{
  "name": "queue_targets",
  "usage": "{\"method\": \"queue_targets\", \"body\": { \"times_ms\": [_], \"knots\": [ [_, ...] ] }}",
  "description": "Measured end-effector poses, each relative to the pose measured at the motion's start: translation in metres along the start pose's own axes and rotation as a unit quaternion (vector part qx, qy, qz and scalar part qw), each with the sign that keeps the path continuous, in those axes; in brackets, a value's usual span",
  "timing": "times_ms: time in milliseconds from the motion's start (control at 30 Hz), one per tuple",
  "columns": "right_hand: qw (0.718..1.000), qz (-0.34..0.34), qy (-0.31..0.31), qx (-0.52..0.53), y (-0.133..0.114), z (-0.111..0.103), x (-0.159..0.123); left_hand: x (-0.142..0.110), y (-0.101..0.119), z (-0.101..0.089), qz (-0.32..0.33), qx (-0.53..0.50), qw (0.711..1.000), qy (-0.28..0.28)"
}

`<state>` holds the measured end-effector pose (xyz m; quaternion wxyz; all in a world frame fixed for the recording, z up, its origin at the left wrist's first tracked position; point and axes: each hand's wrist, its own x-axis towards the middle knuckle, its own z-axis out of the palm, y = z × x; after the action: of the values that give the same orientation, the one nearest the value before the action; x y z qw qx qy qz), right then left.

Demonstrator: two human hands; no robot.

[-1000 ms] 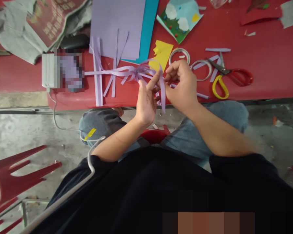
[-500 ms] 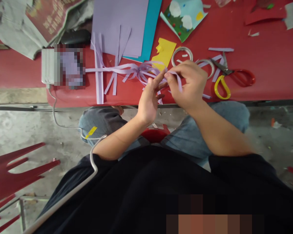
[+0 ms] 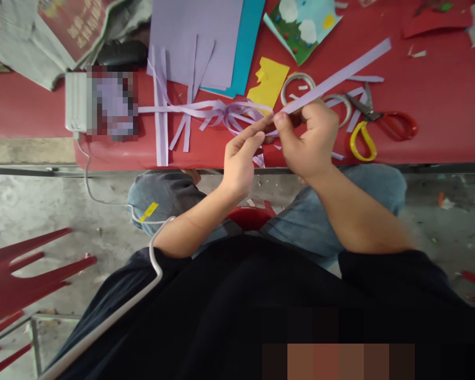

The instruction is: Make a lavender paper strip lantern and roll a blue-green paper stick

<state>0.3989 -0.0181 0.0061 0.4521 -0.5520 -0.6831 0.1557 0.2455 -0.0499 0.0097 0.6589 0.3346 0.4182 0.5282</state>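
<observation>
My right hand (image 3: 314, 137) pinches a lilac paper strip (image 3: 340, 71) between thumb and finger; its free length slants up to the right over the table. My left hand (image 3: 243, 155) meets it fingertip to fingertip, its thumb and fingers closed at the lower end of this strip. Just beyond the left fingers lies a looped bundle of lilac paper strips (image 3: 225, 111), gathered like a bow, with tails running left. Where the left fingertips press is partly hidden.
Scissors (image 3: 370, 114) and tape rolls (image 3: 296, 87) lie near my right hand. Beyond are yellow paper (image 3: 271, 79), lilac sheets (image 3: 193, 31) and a painted card (image 3: 303, 31). Left are loose strips (image 3: 161, 116) and a white corded box (image 3: 76, 103). The red table's (image 3: 439, 142) edge is close.
The strip in my right hand, curled downward before, now stretches straight up to the right. My left thumb has come down against the fingers. The view has shifted slightly.
</observation>
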Motion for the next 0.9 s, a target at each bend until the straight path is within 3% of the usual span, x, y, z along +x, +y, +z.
{"method": "queue_targets", "body": {
  "times_ms": [167,333,567,900],
  "knots": [
    [0.999,-0.024,0.034,0.010,-0.002,0.000,0.002,-0.003,0.004,0.004,0.007,0.003,1.000,0.016],
    [0.999,0.036,0.003,0.018,-0.004,-0.001,0.003,-0.004,0.005,0.005,-0.004,0.000,0.999,0.032],
    [0.998,0.066,-0.010,0.023,-0.005,-0.001,0.003,-0.005,0.006,0.007,-0.020,-0.012,0.998,0.057],
    [0.983,0.135,-0.032,0.120,-0.006,-0.004,0.004,-0.005,0.005,0.009,-0.051,0.008,0.992,0.112]
  ]
}}
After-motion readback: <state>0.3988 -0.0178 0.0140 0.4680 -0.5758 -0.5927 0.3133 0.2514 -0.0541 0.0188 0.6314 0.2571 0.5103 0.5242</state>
